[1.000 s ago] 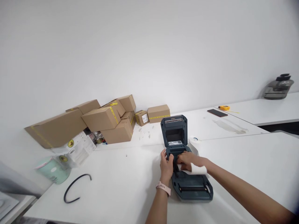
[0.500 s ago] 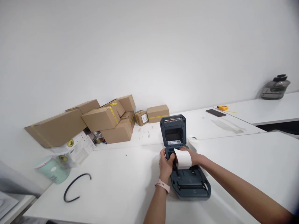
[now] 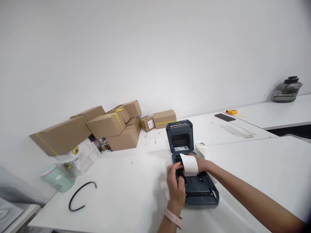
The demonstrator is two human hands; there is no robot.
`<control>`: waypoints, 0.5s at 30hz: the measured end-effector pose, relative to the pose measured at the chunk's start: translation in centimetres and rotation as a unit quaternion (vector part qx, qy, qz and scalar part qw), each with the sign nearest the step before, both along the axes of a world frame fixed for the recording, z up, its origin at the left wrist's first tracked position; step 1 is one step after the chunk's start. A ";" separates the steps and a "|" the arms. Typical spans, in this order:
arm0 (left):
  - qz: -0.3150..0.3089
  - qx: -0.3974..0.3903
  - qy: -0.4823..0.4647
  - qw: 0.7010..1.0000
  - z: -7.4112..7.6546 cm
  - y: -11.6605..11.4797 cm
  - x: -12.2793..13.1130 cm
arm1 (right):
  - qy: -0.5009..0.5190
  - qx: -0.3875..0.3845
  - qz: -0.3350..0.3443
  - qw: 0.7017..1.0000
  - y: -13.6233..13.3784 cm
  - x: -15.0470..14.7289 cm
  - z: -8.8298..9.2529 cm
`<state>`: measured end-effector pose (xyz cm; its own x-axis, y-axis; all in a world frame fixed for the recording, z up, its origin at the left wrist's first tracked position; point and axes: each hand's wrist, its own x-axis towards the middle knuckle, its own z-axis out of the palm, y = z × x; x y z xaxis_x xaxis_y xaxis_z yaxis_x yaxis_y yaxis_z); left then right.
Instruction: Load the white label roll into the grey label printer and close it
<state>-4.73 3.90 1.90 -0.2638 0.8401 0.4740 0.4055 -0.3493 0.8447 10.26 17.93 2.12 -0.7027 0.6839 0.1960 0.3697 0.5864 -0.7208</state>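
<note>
A dark blue-grey label printer (image 3: pixel 199 189) stands on the white table with its lid (image 3: pixel 179 136) raised. A white label roll (image 3: pixel 190 165) sits in the body's bay, its loose end curling up at the left. My left hand (image 3: pixel 175 184) is at the printer's left side, fingers reaching over the edge toward the roll's left end and thumb held apart; nothing shows in its grasp. Against the roll's right side is my right hand (image 3: pixel 200 162), closed on it, with most of its fingers hidden behind the paper.
Brown cardboard boxes (image 3: pixel 105 124) are piled at the back left. Nearby are a mint-green canister (image 3: pixel 58 178) and a curved black strip (image 3: pixel 76 194). Behind the printer lies another white roll (image 3: pixel 201 145). Farther right are a phone (image 3: pixel 225 117), a yellow tape measure (image 3: pixel 231 112) and a bottle (image 3: pixel 287 90).
My left hand has shifted down and toward me, and its thumb and fingers have spread from their hold on the printer's left edge. My right hand and the label roll have barely moved.
</note>
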 end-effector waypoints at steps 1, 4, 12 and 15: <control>-0.016 -0.004 0.000 1.000 0.3 -0.8 0.4 | -0.023 0.006 0.005 1.000 -0.1 -0.1 0.2; -0.019 -0.046 -0.002 0.999 0.7 -2.2 1.7 | -0.093 0.025 0.029 0.995 -0.4 -0.7 1.1; 0.016 0.076 0.154 0.985 -1.8 -3.4 3.2 | -0.215 0.037 0.081 0.973 -0.2 -1.4 2.9; 0.025 0.123 0.210 0.970 -2.7 -4.7 3.7 | -0.232 0.036 0.086 0.968 -0.2 -1.5 3.2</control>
